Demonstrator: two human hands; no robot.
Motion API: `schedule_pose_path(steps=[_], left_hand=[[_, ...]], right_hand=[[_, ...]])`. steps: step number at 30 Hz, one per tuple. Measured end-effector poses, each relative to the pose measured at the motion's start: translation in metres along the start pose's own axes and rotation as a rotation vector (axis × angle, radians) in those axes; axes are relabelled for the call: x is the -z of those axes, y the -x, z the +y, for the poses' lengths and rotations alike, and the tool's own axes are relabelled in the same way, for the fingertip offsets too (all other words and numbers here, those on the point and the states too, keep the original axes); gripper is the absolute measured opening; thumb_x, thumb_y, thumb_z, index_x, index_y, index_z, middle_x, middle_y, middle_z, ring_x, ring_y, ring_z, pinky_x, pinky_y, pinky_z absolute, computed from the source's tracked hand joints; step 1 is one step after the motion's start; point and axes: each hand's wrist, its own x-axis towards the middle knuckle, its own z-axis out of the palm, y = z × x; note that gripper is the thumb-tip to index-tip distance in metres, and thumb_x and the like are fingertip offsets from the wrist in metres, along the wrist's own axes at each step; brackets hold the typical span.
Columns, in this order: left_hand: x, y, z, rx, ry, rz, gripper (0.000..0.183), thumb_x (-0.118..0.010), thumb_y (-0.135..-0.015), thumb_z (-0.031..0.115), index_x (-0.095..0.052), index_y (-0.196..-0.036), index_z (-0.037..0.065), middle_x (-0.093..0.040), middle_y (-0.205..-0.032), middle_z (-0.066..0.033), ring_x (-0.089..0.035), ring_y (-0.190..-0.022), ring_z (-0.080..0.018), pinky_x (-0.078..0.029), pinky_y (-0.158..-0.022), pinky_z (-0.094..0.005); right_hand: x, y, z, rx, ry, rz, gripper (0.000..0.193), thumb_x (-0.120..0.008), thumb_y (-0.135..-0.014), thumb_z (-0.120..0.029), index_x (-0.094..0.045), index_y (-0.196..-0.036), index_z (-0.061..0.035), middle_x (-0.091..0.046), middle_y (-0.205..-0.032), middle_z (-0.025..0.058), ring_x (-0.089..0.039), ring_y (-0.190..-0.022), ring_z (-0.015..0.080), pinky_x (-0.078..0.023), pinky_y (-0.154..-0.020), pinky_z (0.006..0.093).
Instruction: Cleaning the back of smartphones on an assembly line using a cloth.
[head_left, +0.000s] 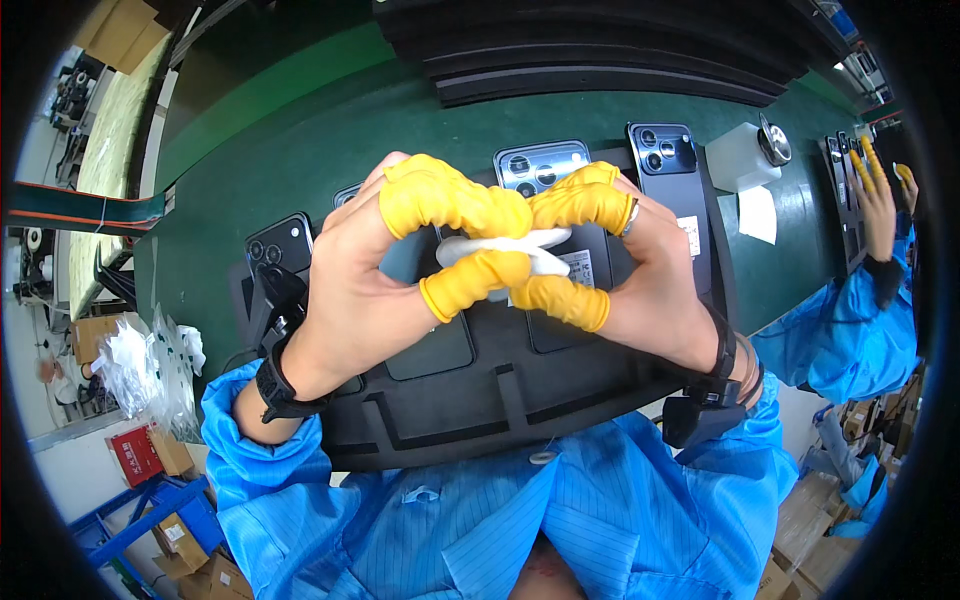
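Note:
Both of my hands meet over a black foam tray [450, 425], with yellow rubber covers on their fingers. Pinched between the fingertips of my left hand [350, 270] and my right hand [655, 265] is a small, soft white piece that looks like a folded cloth [456, 252]. Below it, several dark phones lie back up in the tray. One phone [280, 242] is left of my left hand, another phone [540, 160] is partly covered by my fingers, and a third phone [663, 165] shows beyond my right hand. Pale labels are on some of them.
Stacked black foam trays [600, 65] stand at the back of the green table [240, 170]. Toward the right are a white pump bottle [738, 158] and a white paper sheet [757, 214]. A co-worker's hand [878, 205] is at far right. Clear plastic bags [150, 370] hang left.

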Motion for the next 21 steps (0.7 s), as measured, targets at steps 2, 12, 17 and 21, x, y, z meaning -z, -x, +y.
schedule_pose_path(steps=[2, 12, 17, 21], left_hand=[[-0.0001, 0.0009, 0.0009, 0.01, 0.003, 0.0, 0.028, -0.08, -0.069, 0.006, -0.064, -0.092, 0.003, -0.066, -0.093, -0.0063, -0.058, -0.094, -0.0204, -0.043, -0.094, -0.0391], [-0.0018, 0.0029, 0.0029, 0.0, -0.036, 0.003, 0.032, -0.082, -0.066, 0.007, -0.064, -0.092, 0.003, -0.065, -0.094, -0.0057, -0.058, -0.097, -0.022, -0.042, -0.094, -0.0392], [0.0045, 0.0037, 0.0011, -0.019, -0.016, -0.066, 0.034, -0.079, -0.072, 0.012, -0.061, -0.098, 0.002, -0.063, -0.098, -0.0077, -0.058, -0.096, -0.0224, -0.043, -0.093, -0.0376], [0.0063, 0.0013, 0.0014, 0.088, 0.316, 0.131, 0.038, -0.067, -0.085, 0.019, -0.053, -0.113, -0.002, -0.058, -0.111, -0.0118, -0.058, -0.101, -0.0231, -0.044, -0.091, -0.0357]], right_hand=[[0.0021, 0.001, -0.0002, -0.005, 0.011, -0.031, 0.037, -0.084, -0.062, -0.015, -0.066, -0.092, -0.0038, -0.065, -0.089, 0.0078, -0.062, -0.083, 0.022, -0.047, -0.077, 0.0315], [0.0013, 0.0047, 0.0058, -0.004, 0.014, -0.031, 0.035, -0.083, -0.064, -0.014, -0.066, -0.093, -0.0033, -0.066, -0.085, 0.0081, -0.062, -0.079, 0.0225, -0.046, -0.073, 0.0306], [0.0022, 0.001, 0.0043, 0.001, -0.096, -0.053, 0.029, -0.08, -0.066, -0.008, -0.066, -0.091, -0.0022, -0.066, -0.085, 0.0087, -0.063, -0.08, 0.022, -0.047, -0.074, 0.0312], [0.0104, -0.0026, -0.0042, -0.109, -0.606, -0.142, 0.018, -0.074, -0.069, -0.01, -0.062, -0.081, -0.0035, -0.062, -0.094, 0.0159, -0.058, -0.097, 0.0305, -0.043, -0.09, 0.0437]])
